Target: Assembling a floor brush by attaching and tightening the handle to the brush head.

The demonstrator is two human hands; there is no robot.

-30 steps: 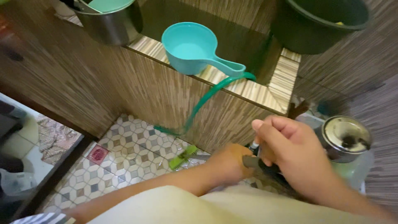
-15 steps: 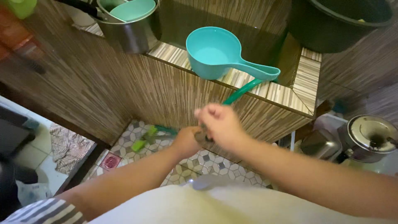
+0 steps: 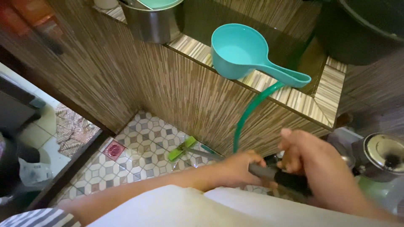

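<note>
Grey and dark, a long tool [image 3: 273, 174] is gripped low over the patterned floor tiles [image 3: 143, 151], the left hand [image 3: 240, 168] wrapped around one end, the right hand [image 3: 311, 162] closed on the other. Above, a teal dipper [image 3: 244, 52] rests on the tiled ledge [image 3: 294, 96]; a green hose [image 3: 248, 117] hangs beneath it.

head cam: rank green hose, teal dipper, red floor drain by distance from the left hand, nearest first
From the left hand:
1. Green hose: just above the hand, running up the tiled wall toward the ledge.
2. Teal dipper: higher up, resting on the ledge rim.
3. Red floor drain: far off to the left, set in the patterned floor tiles.
</note>
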